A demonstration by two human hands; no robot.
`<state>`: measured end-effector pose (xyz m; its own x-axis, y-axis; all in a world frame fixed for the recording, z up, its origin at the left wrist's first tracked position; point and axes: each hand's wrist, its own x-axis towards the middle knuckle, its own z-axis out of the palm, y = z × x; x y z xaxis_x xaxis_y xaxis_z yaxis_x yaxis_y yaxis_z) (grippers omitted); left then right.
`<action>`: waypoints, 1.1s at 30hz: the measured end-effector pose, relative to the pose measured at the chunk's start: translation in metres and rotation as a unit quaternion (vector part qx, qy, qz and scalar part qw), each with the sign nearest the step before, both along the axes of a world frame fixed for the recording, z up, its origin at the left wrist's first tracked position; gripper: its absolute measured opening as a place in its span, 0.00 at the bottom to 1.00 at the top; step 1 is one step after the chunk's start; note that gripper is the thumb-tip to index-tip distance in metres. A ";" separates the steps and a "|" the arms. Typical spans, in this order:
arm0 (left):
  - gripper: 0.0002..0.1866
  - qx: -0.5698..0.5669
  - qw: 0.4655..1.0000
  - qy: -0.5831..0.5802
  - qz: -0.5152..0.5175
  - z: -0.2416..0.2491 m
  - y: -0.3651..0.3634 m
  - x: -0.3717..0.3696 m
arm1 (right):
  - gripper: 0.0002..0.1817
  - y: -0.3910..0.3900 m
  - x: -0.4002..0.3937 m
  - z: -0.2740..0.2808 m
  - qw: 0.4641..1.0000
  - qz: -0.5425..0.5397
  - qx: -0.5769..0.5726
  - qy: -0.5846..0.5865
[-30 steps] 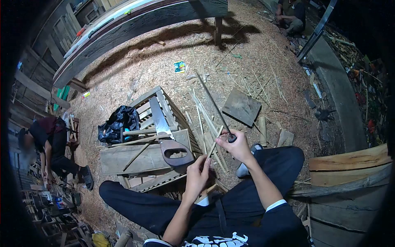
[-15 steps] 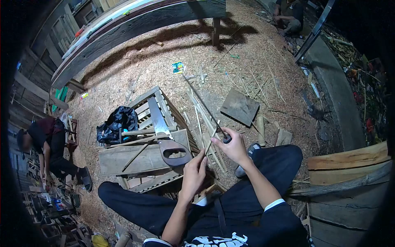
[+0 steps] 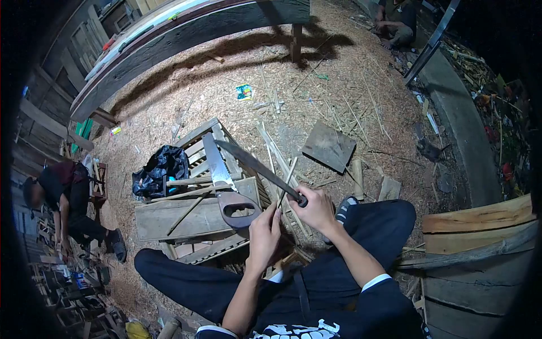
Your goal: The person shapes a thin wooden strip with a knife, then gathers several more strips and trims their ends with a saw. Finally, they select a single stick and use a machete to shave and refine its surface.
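Observation:
My right hand is closed around the dark handle of a long machete. Its blade points up and to the left, the broad side showing. Pinched in my left hand is a thin bamboo strip that slants upward and crosses the blade near the handle. Just left of my left hand, a handsaw lies with its brown grip toward me on a slatted wooden crate. Beyond my fingers, more strips are spread on the ground.
A black plastic bag sits at the crate's left side. A square board lies on the shavings-covered ground. A long wooden bench stands at the back. One person bends at far left; another crouches at back right. Planks are at my right.
The machete's blade has swung left and turned, so its flat side now shows instead of a thin edge. The strip now stands up farther past the blade. My left hand has barely moved.

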<state>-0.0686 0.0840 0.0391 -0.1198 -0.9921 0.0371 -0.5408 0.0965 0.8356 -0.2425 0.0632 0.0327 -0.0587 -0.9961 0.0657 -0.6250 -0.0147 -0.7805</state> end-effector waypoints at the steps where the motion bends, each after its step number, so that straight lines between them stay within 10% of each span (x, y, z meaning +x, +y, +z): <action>1: 0.14 -0.021 1.000 0.019 0.009 0.000 -0.001 -0.001 | 0.15 0.001 0.000 -0.006 1.000 0.001 0.000 0.000; 33: 0.12 -0.066 0.996 -0.006 0.057 0.036 -0.005 0.020 | 0.13 -0.008 0.032 0.027 0.989 0.043 0.044 0.135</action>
<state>-0.0482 0.0792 0.0751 -0.0075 -0.9857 0.1682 -0.5644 0.1430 0.8130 -0.2106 0.0554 0.0596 0.0344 -0.9992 -0.0198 -0.8099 -0.0163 -0.5863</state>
